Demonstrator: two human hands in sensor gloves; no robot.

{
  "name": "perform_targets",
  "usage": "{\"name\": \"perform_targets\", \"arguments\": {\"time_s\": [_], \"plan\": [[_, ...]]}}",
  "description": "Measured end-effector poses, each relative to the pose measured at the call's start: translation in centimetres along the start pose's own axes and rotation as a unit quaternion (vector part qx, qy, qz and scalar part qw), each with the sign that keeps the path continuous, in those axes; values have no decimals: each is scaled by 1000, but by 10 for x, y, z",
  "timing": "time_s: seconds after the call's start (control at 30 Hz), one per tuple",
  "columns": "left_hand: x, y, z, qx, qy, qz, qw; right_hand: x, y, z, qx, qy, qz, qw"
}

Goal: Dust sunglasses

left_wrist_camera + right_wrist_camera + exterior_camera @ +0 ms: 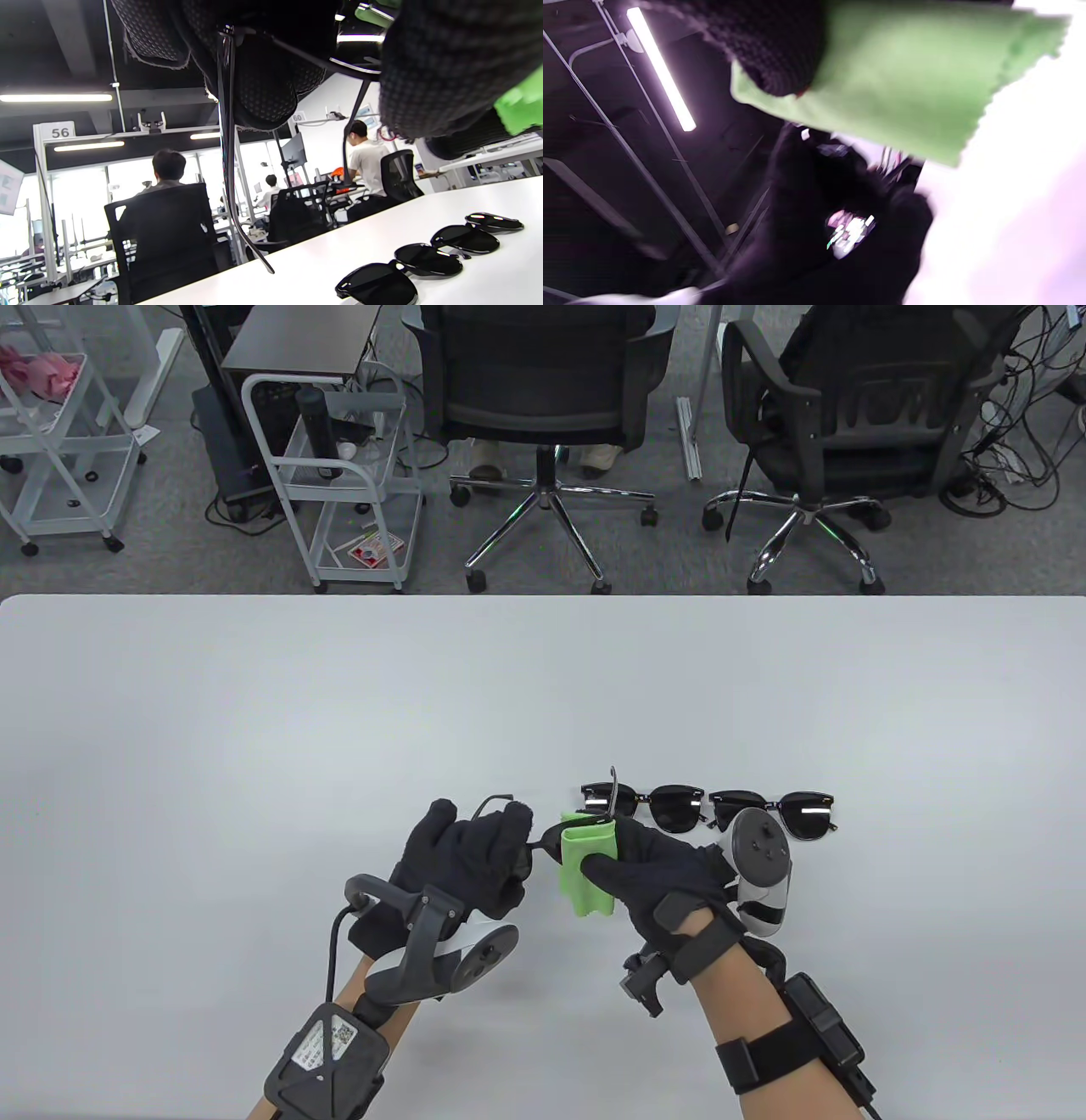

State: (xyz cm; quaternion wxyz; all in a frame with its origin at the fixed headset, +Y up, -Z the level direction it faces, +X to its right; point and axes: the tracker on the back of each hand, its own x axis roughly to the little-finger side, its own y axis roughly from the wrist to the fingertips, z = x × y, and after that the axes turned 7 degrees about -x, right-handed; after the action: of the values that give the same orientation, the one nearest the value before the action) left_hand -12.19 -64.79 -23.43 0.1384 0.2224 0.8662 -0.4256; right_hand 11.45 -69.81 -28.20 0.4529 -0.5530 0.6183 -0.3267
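We hold a pair of sunglasses (pixel 543 841) above the white table (pixel 254 712), between our two hands near its front edge. Its long axis runs left to right across the table view, one temple arm rising behind the left hand (pixel 471 857) and the other sticking up past the right hand (pixel 657 869). Our left fingers are clamped on the frame's left end. Our right fingers and thumb are pinched together on a green cloth (pixel 584 865) wrapped over the right lens.

Two more pairs of sunglasses (pixel 645 804) (pixel 776 812) lie side by side just beyond the right hand, lenses facing us.

The left wrist view shows from below what the table view hides: both temple arms hanging open under the gloved fingers (pixel 263 84). The right wrist view is blurred; only the cloth (pixel 903 72) under a dark fingertip reads clearly.
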Motion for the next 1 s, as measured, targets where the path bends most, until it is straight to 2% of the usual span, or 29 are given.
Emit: {"name": "perform_targets", "arguments": {"time_s": [0.03, 0.13, 0.33, 0.37, 0.43, 0.5, 0.63, 0.7, 0.83, 0.9, 1.0], "plan": [[-2, 1, -1, -4, 5, 6, 1000, 0, -3, -1, 38, -4, -6, 999], [-3, 1, -1, -10, 3, 8, 1000, -1, -8, -3, 100, -12, -12, 995], [-5, -1, -2, -8, 19, 23, 1000, 3, -10, -1, 116, 5, -22, 993], [-5, -1, -2, -7, 23, 24, 999, 4, -10, -1, 109, 8, -24, 994], [-5, -2, -2, -6, 40, 31, 999, 10, -6, -3, 44, 60, -27, 997], [-5, -2, -1, -5, 41, 35, 999, 15, -3, -8, 2, 106, -30, 994], [-8, -3, -1, -11, 37, 45, 998, 13, -1, -6, 25, 77, -22, 996], [-7, -2, -1, -13, 32, 44, 998, 8, -3, -2, 67, 15, -22, 997], [-8, -2, 1, -7, 16, 49, 999, 8, -6, 0, 95, 53, -16, 994], [-8, -3, 1, -7, 30, 57, 998, 13, -6, 3, 66, 65, -19, 996], [-3, -4, 3, 0, 19, 43, 999, 17, -3, 1, -8, 129, -14, 992]]}}
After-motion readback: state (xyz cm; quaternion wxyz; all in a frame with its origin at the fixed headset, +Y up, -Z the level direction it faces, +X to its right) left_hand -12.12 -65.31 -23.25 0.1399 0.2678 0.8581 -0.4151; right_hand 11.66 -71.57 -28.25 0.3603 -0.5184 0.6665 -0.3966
